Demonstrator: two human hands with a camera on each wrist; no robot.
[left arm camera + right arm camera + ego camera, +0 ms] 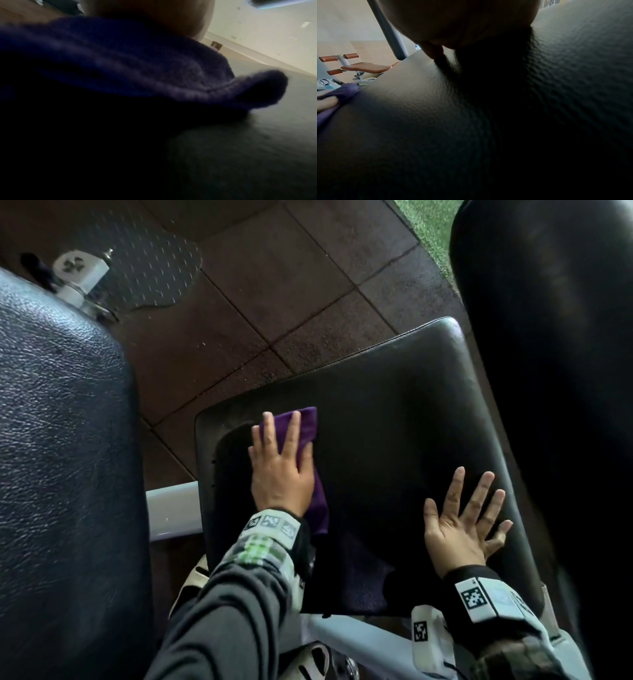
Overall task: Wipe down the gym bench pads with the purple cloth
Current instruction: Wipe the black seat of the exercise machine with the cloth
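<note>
A black seat pad (394, 419) fills the middle of the head view. The purple cloth (305, 426) lies on its left part, and my left hand (282, 463) presses flat on it with straight fingers. In the left wrist view the cloth (154, 65) bulges close under my palm on the pad (257, 142). My right hand (466, 518) lies spread and flat on the pad's right part, holding nothing. The right wrist view shows the grained pad (419, 121) close up, with the cloth (342, 92) at the left edge.
A large dark blue pad (61, 440) stands at the left and a black back pad (548, 371) at the right. White frame tubes (171, 508) run under the seat. Brown floor tiles (274, 285) lie beyond. An orange-padded bench (364, 67) stands further off.
</note>
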